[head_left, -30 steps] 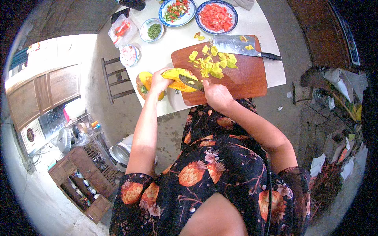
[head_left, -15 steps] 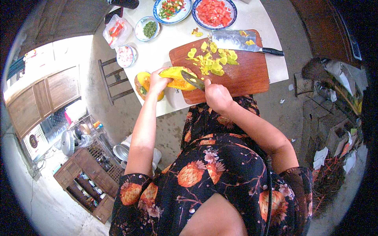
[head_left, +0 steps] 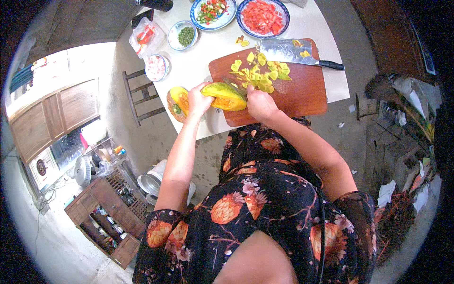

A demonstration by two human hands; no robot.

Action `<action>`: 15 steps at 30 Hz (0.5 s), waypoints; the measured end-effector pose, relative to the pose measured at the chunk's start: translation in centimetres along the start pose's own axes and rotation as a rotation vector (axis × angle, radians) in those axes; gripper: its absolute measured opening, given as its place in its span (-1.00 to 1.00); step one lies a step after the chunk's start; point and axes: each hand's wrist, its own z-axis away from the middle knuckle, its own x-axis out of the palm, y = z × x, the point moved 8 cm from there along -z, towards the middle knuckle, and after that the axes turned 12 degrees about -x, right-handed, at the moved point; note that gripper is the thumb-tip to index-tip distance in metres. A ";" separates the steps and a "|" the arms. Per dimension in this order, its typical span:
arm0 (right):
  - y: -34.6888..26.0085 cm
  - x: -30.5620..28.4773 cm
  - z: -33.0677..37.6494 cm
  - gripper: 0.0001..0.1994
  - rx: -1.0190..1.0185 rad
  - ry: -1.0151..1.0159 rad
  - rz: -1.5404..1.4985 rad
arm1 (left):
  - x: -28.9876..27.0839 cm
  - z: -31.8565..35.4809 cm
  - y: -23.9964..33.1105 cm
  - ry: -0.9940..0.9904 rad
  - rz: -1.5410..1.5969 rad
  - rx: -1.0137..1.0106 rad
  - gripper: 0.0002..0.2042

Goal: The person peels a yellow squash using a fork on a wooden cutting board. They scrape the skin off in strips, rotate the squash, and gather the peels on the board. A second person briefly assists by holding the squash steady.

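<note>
Left hand (head_left: pixel 200 99) is clenched on the nine o'clock end of a yellow squash piece (head_left: pixel 224 99), fingers curled over its upper edge. Taking that piece as the centre of the clock, the left forearm (head_left: pixel 178 163) rises from seven o'clock in a long, fairly straight line, while the right forearm (head_left: pixel 309 147) slants in from four o'clock with the elbow bent and set out to the side. At three o'clock the right hand (head_left: pixel 261 105) is closed in a fist around the handle of a knife (head_left: pixel 240 89), one digit reaching forward toward the blade, which lies along the squash's one-to-two o'clock side. The handle is hidden in the grip. Orange flesh shows on the squash's near face; the piece is held over the left edge of a brown cutting board (head_left: pixel 305 97), and whether it touches the wood cannot be told. Yellow peelings (head_left: pixel 261 73) lie on the board at two o'clock, with a cleaver (head_left: pixel 286 51) farther out the same way. Another squash piece (head_left: pixel 180 97) rests on the white bench (head_left: pixel 208 52) at nine o'clock, just past the left wrist. A plate of chopped red pieces (head_left: pixel 263 19) stands at one o'clock.
</note>
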 end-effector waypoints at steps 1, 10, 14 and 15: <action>-0.4 0.1 0.7 -0.80 -0.002 -0.033 0.024 | -0.1 0.3 -0.4 0.009 0.032 -0.037 -0.62; -2.6 -1.6 3.1 -0.81 0.017 -0.141 0.019 | -0.1 0.5 0.7 0.046 -0.008 0.037 -0.66; -3.0 -1.2 1.7 -0.78 0.050 -0.118 0.022 | 0.1 0.5 0.6 0.052 -0.008 0.006 -0.67; -2.9 -1.0 1.1 -0.77 0.029 -0.104 0.034 | 0.1 0.6 0.7 0.056 -0.009 -0.006 -0.67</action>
